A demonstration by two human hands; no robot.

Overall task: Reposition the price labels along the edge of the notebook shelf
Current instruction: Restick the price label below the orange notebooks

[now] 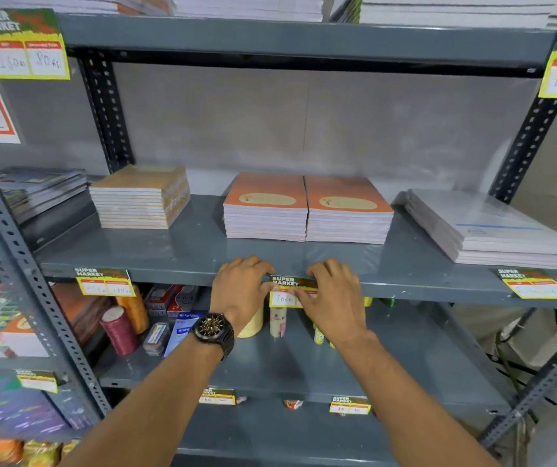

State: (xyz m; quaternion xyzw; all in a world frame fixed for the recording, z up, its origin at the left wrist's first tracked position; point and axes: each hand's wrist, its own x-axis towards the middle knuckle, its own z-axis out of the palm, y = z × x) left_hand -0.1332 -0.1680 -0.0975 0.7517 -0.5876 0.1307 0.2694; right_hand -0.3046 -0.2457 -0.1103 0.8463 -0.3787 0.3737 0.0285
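A green, yellow and red "Super Market" price label [287, 291] hangs at the middle of the grey notebook shelf's front edge [421, 285]. My left hand [240, 291], with a black watch on the wrist, pinches the label's left side. Its right side is pinched by my right hand [334, 294], whose fingers cover that half. Two more labels sit on the same edge: one at the left [105, 282] and one at the right [536, 284]. Stacks of orange notebooks [307, 210] lie on the shelf just behind my hands.
A tan notebook stack [140, 197] lies at the left and plastic-wrapped white books [492, 230] at the right. The shelf below holds thread spools [120, 330], tape rolls and small boxes. Perforated uprights [34, 298] flank the bay. Larger price cards [24, 45] hang above.
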